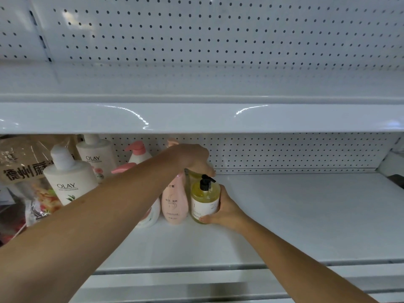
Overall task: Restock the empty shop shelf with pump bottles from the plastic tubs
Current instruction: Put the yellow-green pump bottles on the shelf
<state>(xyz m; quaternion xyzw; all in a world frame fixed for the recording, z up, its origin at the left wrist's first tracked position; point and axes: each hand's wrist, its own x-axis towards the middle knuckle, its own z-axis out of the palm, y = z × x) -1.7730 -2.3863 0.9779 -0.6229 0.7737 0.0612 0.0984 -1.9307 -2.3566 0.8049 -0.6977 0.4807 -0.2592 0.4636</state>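
Clear pump bottle of yellow liquid with black pump head (204, 197), upright on white metal shelf (295, 215), gripped round its lower body by right hand (227, 212), thumb along the bottom of the white label. Just behind it, second yellow-liquid bottle (193, 174), mostly hidden, its top clasped from above by left hand (194, 159), fingers curled down. Just beside on the left, pink curved pump bottle (174, 202). Further left, two white round OLAY pump bottles (70, 182), pink-capped white bottles (137, 154) partly behind the left forearm, crinkled plastic food bags (21, 171). White pegboard back wall (284, 154) behind.
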